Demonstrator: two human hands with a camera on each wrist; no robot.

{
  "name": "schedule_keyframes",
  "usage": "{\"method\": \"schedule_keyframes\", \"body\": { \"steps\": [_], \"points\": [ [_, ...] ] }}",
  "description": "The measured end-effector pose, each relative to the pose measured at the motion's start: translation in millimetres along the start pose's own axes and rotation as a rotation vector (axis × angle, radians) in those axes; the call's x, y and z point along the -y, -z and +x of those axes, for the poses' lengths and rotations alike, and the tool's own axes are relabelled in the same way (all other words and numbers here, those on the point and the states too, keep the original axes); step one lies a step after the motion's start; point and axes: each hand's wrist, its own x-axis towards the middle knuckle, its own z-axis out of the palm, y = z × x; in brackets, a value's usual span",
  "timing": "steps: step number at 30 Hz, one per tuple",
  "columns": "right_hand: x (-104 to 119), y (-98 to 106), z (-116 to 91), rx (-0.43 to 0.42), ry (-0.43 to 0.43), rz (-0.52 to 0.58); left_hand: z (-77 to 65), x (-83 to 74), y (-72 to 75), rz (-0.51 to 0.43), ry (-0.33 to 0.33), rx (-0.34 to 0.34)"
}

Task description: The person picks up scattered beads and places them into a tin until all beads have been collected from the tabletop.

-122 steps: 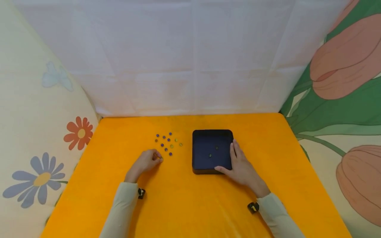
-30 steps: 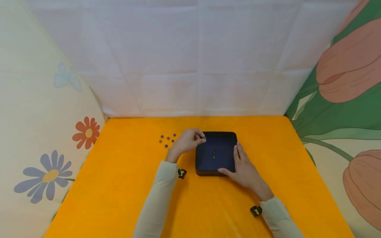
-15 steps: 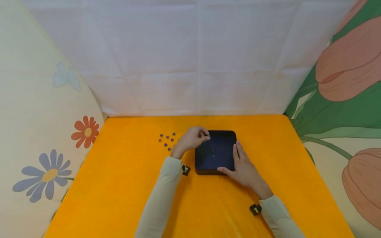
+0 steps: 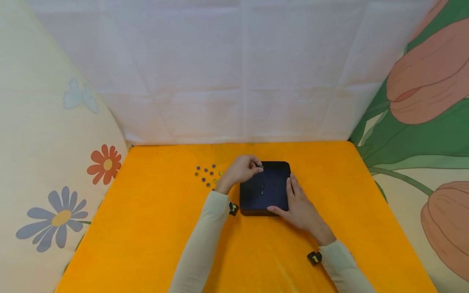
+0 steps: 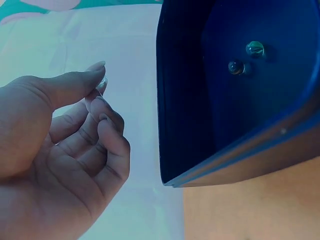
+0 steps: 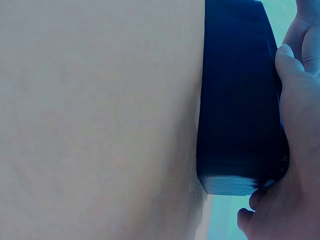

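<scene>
In the head view my left hand [image 4: 242, 169] is over the left back part of a dark square tray [image 4: 283, 166]. Thumb and fingertips pinch a small clear glass marble [image 5: 102, 82], plain in the left wrist view. Two more marbles, one greenish [image 5: 255, 48] and one darker [image 5: 236, 67], lie close together on the tray's floor. My right hand [image 4: 302, 209] holds the tray's near right corner. Its thumb [image 6: 290, 62] lies over the front rim, and its fingers run along the right side.
Left of the tray, several blue marbles [image 4: 203, 179], a brown-orange one [image 4: 196, 174] and a few yellowish ones [image 4: 220, 173] lie on the orange tabletop [image 4: 146, 203]. A white sheet [image 4: 190, 81] hangs behind, with flower-printed cloths at both sides.
My left hand has picked up a marble from the tabletop and carried it right, over the tray; lately it drifts slightly further right. The right hand has kept its hold.
</scene>
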Motion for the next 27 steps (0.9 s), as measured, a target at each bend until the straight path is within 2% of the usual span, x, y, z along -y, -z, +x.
{"method": "schedule_keyframes", "body": {
  "steps": [19, 27],
  "points": [
    [4, 2, -1, -0.001, -0.005, -0.009, 14.1, -4.7, -7.2, 0.02, 0.006, 0.007],
    [3, 0, -1, -0.008, -0.003, -0.01, 23.0, -5.5, -11.2, 0.015, -0.018, 0.004]
  ]
}}
